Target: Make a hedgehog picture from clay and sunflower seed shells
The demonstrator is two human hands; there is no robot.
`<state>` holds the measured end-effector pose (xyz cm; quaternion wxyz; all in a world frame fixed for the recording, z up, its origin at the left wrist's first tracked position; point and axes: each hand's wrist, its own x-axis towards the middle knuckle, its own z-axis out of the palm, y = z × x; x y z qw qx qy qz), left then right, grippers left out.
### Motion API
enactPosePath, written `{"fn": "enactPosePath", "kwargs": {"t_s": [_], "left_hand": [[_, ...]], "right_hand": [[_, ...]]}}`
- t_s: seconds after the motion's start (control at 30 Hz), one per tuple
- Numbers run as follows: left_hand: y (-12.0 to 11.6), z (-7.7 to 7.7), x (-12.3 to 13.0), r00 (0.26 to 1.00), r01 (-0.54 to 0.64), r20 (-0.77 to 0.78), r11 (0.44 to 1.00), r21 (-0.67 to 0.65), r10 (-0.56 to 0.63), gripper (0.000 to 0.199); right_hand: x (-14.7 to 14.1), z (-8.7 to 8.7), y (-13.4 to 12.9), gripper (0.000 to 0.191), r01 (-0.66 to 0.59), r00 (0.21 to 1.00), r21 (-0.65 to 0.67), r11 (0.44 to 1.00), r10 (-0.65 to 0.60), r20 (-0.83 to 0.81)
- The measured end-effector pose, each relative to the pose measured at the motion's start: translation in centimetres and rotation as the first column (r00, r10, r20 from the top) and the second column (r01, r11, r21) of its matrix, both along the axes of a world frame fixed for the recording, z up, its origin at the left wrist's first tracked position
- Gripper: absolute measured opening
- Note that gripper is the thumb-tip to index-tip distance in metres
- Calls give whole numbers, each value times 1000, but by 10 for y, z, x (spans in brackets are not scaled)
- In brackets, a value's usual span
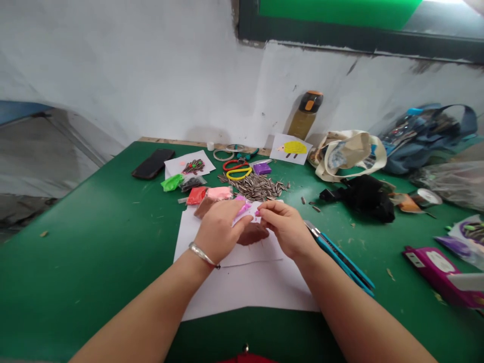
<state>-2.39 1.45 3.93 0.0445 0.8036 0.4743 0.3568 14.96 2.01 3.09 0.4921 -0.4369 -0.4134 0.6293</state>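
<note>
My left hand (219, 227), with a silver bracelet at the wrist, is closed on a bright pink-purple clay packet (242, 205). Between the thumb and fingertips of my right hand (283, 226) is a small pinch of magenta clay (257, 214). Below both hands a flat brown clay shape (252, 235) lies on white paper (234, 290), its upper part partly hidden by my fingers. Just beyond my left hand sit a pale pink clay packet (219, 193) and a red clay packet (197, 195).
Sunflower seeds (260, 187) are heaped behind my hands, near scissors with red and yellow handles (238, 174). Blue-handled tools (342, 259) lie beside my right forearm. A phone (153, 164) is at the back left; a bottle (305, 116) and a cream bag (348, 154) stand by the wall.
</note>
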Motion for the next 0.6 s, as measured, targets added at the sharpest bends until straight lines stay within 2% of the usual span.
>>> {"fn": "enactPosePath", "kwargs": {"t_s": [0.13,0.27,0.47,0.6], "left_hand": [[-5,0,7,986,90,150,987,-131,-70,22],[-6,0,9,977,142,175,984,-105,-122,20],[-5,3,8,980,108,182,980,-168,-77,17],[-3,4,7,975,75,221,964,-254,-18,16]], "right_hand": [[-6,-1,-5,16,-98,994,-27,995,96,-58],[-6,-1,-5,18,-98,995,-14,995,98,-29],[-7,4,-6,18,-72,984,59,996,61,167],[-9,9,-9,15,-73,988,48,996,66,139]]}}
